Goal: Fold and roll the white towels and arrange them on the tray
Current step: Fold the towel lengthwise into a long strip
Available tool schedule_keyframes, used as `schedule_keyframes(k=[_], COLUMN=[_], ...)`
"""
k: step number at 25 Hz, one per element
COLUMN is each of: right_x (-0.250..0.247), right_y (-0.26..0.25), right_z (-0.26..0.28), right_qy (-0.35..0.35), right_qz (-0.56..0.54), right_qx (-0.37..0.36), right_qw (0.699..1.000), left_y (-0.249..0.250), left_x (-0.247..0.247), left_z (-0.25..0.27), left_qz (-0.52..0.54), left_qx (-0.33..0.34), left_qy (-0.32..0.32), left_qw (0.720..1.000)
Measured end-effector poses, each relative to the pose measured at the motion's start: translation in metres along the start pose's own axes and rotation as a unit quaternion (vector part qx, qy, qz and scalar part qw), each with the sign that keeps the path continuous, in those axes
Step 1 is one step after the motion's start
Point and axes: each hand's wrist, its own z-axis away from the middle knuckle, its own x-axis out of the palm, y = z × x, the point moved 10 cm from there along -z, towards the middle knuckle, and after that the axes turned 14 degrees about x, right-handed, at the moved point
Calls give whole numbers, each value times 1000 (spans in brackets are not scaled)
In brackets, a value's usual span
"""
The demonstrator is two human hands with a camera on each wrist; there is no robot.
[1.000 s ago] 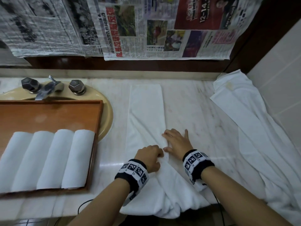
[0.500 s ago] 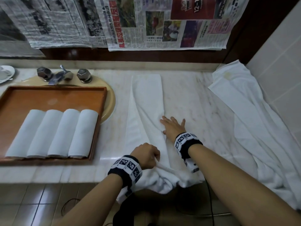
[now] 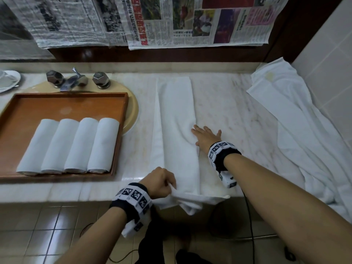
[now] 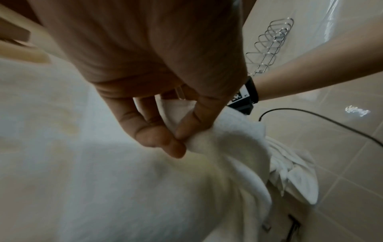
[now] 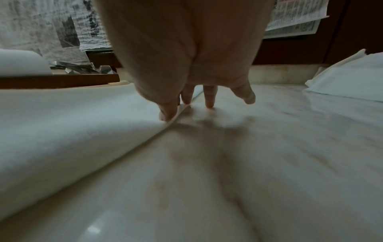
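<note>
Soft, limp towel [image 3: 176, 119]: left hand [image 3: 159, 182] pinching its near corner, right hand [image 3: 205, 137] spread flat along its edge.

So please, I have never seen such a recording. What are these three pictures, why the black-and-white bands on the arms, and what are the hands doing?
No machine here: a person works with bare hands. The patterned bands carry small cameras. One picture comes from a camera on the head, looking down; the other two look along each hand from the wrist.

On the marble counter lies a long folded towel. The left hand pinches its near end, which hangs over the counter edge. The right hand lies flat with straight fingers along the towel's right edge. To the left, a wooden tray holds four rolled towels. More white cloth is heaped at the right.
</note>
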Motion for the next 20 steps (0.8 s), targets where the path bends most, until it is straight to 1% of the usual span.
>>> schedule_keyframes(k=[2, 4, 6, 7, 9, 12, 14, 17, 20], right_x=[1, 1, 1, 0, 1, 1, 1, 1, 1], right_y=[-1, -2, -2, -1, 0, 0, 0, 0, 1], right_z=[1, 2, 2, 2, 2, 0, 0, 0, 1], right_qy=[-10, -13, -18, -19, -20, -18, -15, -12, -15], right_qz=[-12, -17, -25, -30, -34, -39, -42, -52, -59], right_qx=[4, 3, 2, 2, -1, -1, -2, -6, -5], right_qw=[1000, 1000, 1000, 999, 999, 999, 999, 999, 998], left_y=[-19, -11, -3, -5, -19, -34, -36, -36, -44], left_x=[-3, 4, 7, 7, 6, 1, -1, 2, 9], left_z=[13, 19, 19, 21, 29, 41, 46, 55, 64], left_qz=[13, 40, 80, 92, 101, 99, 102, 166, 224], left_qx=[-31, -49, -79, -94, -123, -138, -144, -149, -157], left_qy=[7, 11, 54, 79, 103, 102, 118, 148, 149], left_qw=[999, 998, 992, 988, 982, 980, 977, 963, 950])
